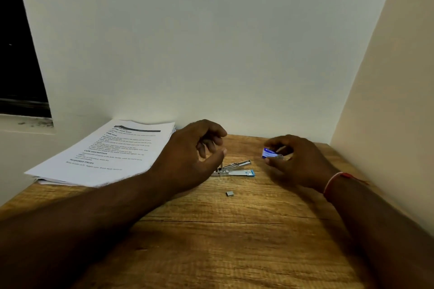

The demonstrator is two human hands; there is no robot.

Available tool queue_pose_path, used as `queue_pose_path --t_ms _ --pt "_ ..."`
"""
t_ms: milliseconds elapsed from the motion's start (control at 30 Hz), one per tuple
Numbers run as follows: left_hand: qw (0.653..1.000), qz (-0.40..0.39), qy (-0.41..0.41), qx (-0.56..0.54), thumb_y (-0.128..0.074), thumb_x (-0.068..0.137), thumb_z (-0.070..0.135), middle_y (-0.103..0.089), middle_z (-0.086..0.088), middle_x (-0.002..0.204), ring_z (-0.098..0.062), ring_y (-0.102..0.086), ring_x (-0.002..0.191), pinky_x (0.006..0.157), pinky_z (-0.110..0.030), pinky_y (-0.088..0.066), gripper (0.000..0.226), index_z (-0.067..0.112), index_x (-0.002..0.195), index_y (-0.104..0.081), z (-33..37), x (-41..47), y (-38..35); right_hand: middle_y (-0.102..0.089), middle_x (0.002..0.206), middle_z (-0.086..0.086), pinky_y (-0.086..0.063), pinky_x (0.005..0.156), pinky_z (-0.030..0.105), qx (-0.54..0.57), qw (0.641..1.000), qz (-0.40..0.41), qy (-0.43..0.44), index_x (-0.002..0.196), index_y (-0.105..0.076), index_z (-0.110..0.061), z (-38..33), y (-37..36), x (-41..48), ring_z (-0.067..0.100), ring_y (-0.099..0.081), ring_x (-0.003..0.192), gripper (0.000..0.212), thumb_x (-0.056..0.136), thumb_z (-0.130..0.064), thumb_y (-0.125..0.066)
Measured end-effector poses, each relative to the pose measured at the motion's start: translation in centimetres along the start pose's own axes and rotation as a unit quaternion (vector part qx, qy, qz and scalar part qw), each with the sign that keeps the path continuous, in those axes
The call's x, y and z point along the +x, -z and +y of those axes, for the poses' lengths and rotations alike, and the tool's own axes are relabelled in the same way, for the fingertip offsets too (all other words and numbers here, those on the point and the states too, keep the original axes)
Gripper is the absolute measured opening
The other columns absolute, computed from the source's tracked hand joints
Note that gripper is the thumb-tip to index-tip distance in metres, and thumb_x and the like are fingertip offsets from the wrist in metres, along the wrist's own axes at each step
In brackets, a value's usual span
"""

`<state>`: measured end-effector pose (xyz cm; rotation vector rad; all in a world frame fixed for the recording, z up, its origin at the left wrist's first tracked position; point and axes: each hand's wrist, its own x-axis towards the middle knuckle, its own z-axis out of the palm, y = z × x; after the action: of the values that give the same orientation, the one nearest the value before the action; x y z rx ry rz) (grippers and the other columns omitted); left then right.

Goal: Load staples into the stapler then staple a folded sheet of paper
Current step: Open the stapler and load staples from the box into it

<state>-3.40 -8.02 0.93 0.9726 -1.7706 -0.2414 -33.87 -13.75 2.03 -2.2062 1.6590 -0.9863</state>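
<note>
A small stapler with a blue base lies opened on the wooden table, its metal magazine raised. My left hand hovers just left of it, fingers curled and apart, holding nothing; it hides the stapler's rear end. My right hand is to the stapler's right and grips a little blue and white staple box between thumb and fingers. A short grey strip of staples lies loose on the table, in front of the stapler.
A stack of printed sheets lies at the table's back left, against the white wall. A second wall closes the right side. A dark window is at far left.
</note>
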Motion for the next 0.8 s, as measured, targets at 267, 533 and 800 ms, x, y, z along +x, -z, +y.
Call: queue_pose_path --t_ms 267,533,800 --pt "0.964 -0.025 0.206 -0.166 -0.086 0.099 0.016 -0.086 -0.009 0.086 -0.020 -0.083 0.073 0.070 -0.041 -0.069 0.010 0.011 0.103 -0.078 1.8 -0.3 -1.2 -0.078 0.110 -0.009 -0.065 0.085 0.025 0.142 0.972 0.002 0.189 0.152 -0.064 -0.031 -4.9 -2.8 -2.4 0.017 -0.078 0.100 0.079 0.083 -0.011 -0.095" --pt "0.917 -0.022 0.311 -0.249 -0.093 0.090 0.011 -0.085 -0.020 0.090 -0.030 -0.074 0.072 0.081 -0.048 -0.060 0.024 0.006 0.109 -0.078 1.4 -0.2 -0.9 -0.081 0.108 -0.010 -0.064 0.090 0.028 0.145 0.964 0.018 0.222 0.150 -0.063 -0.030 -5.5 -3.3 -2.7 0.012 -0.079 0.102 0.078 0.081 -0.023 -0.099" --pt "0.897 -0.053 0.354 -0.261 -0.092 0.091 0.016 -0.084 -0.019 0.087 -0.024 -0.076 0.074 0.070 -0.035 -0.061 0.023 0.008 0.111 -0.082 1.1 0.2 -0.7 -0.079 0.111 -0.014 -0.062 0.100 0.029 0.132 0.967 0.006 0.216 0.152 -0.061 -0.035 -5.7 -3.6 -2.8 0.005 -0.077 0.109 0.081 0.081 -0.031 -0.099"
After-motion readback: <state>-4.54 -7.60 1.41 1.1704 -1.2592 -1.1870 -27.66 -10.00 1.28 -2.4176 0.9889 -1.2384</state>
